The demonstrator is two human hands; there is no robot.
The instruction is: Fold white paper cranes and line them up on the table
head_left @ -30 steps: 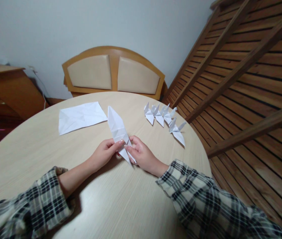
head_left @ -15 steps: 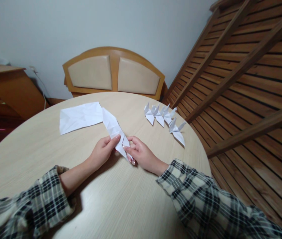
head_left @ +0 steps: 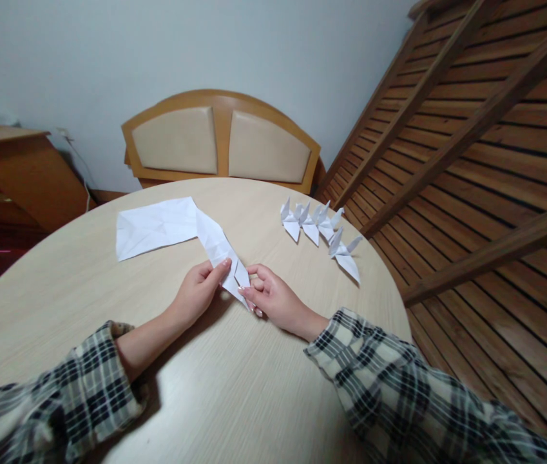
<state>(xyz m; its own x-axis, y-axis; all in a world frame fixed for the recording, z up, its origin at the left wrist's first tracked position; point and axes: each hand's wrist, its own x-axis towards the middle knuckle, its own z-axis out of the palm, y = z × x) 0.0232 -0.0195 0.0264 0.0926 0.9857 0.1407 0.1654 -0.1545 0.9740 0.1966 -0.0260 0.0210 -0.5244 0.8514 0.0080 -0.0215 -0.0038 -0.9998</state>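
A long, narrow piece of folded white paper (head_left: 214,240) is held between both hands above the table, slanting from upper left to lower right. My left hand (head_left: 199,287) pinches its left edge near the middle, thumb on top and the other fingers underneath. My right hand (head_left: 276,299) is closed on the lower right end, where a slit between two flaps shows. The fingertips below the paper are partly hidden. Its far tip overlaps, in this view, the right end of a creased white paper sheet (head_left: 154,229) lying flat on the table.
Several white origami cranes (head_left: 310,231) stand in a cluster at the right back of the round, light wooden table (head_left: 196,386). A padded headboard (head_left: 176,142) is behind the table, a slatted wooden panel (head_left: 490,142) on the right, and a brown cabinet (head_left: 26,174) at the left.
The folded paper has swung its far tip to the left, toward the flat sheet. Its two lower points, spread apart earlier, now lie closer together at my right hand.
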